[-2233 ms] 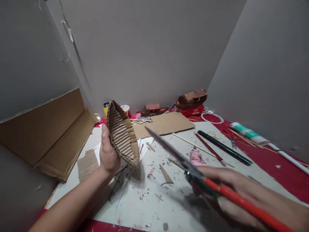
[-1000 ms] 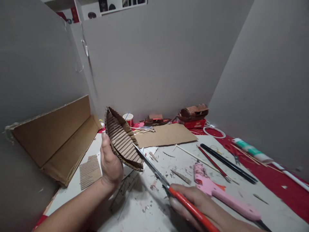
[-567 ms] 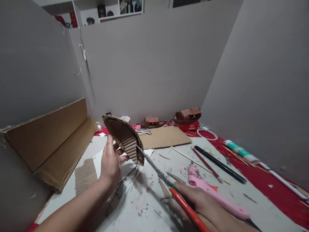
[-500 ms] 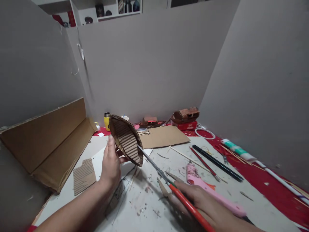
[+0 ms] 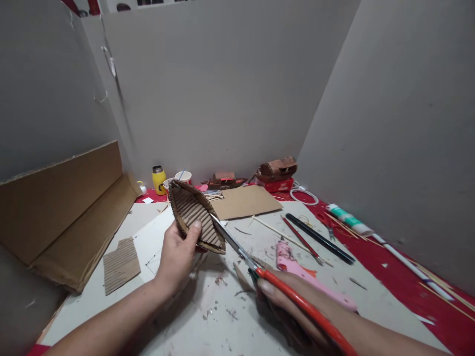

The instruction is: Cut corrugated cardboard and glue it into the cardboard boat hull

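Note:
My left hand [image 5: 181, 257] grips a small boat hull of corrugated cardboard [image 5: 193, 210], its thumb pressed inside on the ribbed floor. The hull is tilted so its open top faces me. In my right hand [image 5: 285, 296] is a pair of scissors with red handles [image 5: 274, 282]; the blades point up and left, and their tips reach the hull's right side wall. Whether the tips have bitten into the cardboard I cannot tell. Below the hull, the tabletop [image 5: 208, 333] carries small scraps. A cut piece of corrugated cardboard [image 5: 121, 267] lies left of my left hand.
A pink glue gun [image 5: 315, 284], a brush [image 5: 302, 240] and a black rod [image 5: 319, 237] lie to the right. A folded cardboard sheet [image 5: 74, 212] leans at left. Behind are a flat cardboard piece [image 5: 252, 200], a yellow bottle [image 5: 159, 180] and two finished-looking model boats [image 5: 276, 169], [image 5: 225, 180].
My left thumb has moved from the hull's outer edge to its inside floor. The hull has turned more toward me, and the scissors have shifted slightly. The view has tilted down and right.

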Tool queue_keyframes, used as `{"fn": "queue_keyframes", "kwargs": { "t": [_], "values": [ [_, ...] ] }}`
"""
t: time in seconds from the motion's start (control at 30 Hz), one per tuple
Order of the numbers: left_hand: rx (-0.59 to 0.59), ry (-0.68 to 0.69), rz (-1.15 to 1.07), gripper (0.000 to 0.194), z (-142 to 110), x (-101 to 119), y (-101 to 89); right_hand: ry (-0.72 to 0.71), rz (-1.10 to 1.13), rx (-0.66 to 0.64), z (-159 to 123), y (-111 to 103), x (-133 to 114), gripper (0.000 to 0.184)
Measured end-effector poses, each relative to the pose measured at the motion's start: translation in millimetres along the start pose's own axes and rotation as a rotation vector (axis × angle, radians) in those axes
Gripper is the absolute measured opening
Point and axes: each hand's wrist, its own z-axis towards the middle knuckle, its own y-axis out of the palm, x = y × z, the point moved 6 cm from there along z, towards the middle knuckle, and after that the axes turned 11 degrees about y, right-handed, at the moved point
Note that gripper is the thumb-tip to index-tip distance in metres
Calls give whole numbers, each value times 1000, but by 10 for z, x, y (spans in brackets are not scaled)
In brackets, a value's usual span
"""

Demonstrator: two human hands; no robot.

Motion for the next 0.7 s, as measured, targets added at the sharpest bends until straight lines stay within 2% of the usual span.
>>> {"fn": "queue_keyframes", "kwargs": {
  "t": [0.1,0.17,0.4,0.57,0.7],
  "values": [
    [-57,-54,7,37,-32,-15,36,27,40,-120,26,68,-17,42],
    [-85,-80,10,41,-42,-37,46,50,35,-146,46,110,19,42],
    [-61,-134,32,45,-20,-113,27,85,30,-179,58,214,170,42],
    [-75,-259,-87,51,-1,-206,25,63,43,-188,49,214,219,44],
    [-46,-283,-123,52,50,-238,-30,79,-23,-170,9,187,253,45]
  ]
}}
